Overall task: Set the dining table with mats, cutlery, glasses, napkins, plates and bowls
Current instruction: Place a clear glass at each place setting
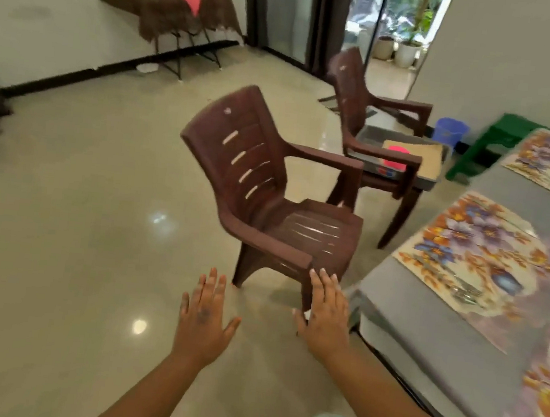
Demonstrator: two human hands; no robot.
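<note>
Both hands are reaching out with fingers straight and spread, each grip wide and holding nothing: the left hand over the floor, the right hand at the near brown chair. Floral mats are lying on the grey bench at three o'clock. A grey tray is sitting on the far chair at one o'clock.

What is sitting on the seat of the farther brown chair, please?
The farther chair holds a grey tray with a tan mat and something pink inside; the armrest hides the rest.
</note>
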